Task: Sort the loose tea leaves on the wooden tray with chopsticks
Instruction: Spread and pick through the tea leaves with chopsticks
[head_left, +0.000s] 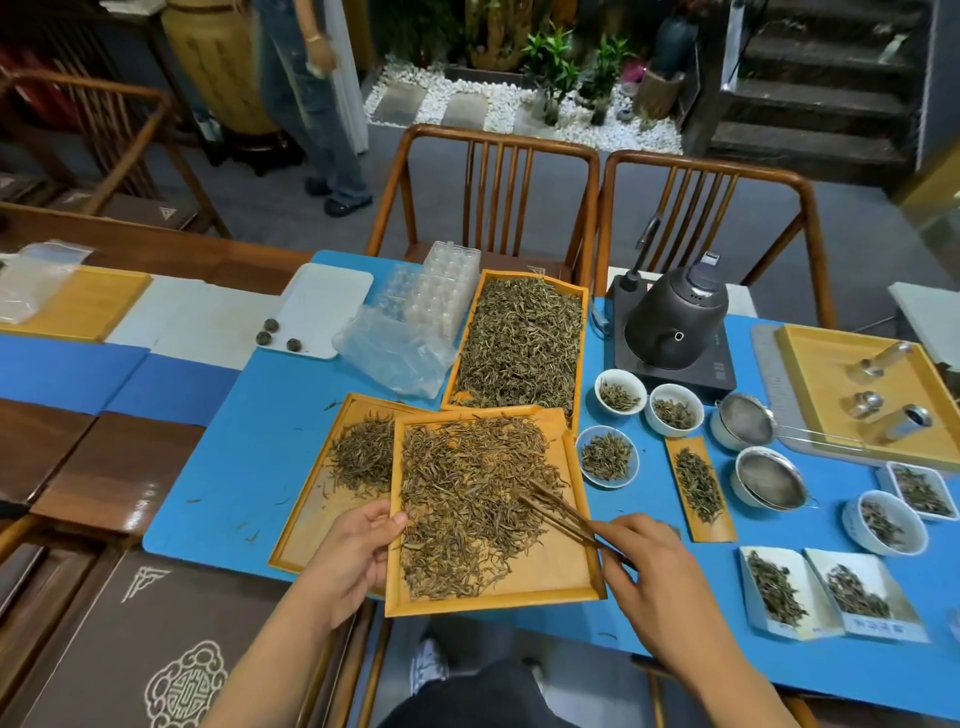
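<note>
Wooden and pale, the near tray (545, 582) sits tilted across a second tray (306, 530) beneath it, its near edge hanging past the blue mat (218, 467) toward the person. The left hand (353, 556) grips the tray's left rim, thumb over the edge and fingers underneath, most likely to steady it and keep it from sliding while the leaves are worked. The right hand (649, 566) pinches a pair of dark chopsticks (556, 512) near their upper ends, with the tips reaching up and left into the leaves.

The loose tea leaves (467, 499) spread over most of the near tray, thick in the middle and upper left, thin toward the bare lower right corner. They lie between the two hands: the left thumb rests just beside the heap's left edge, and the chopstick tips touch its right side. A smaller pile (363, 452) lies on the lower tray, just left of the heap, perhaps leaves already picked out. Farther back, a full tray of tea (519, 343) stands near a dark kettle (675, 322), with small white bowls (621, 397) of leaves to the right.
</note>
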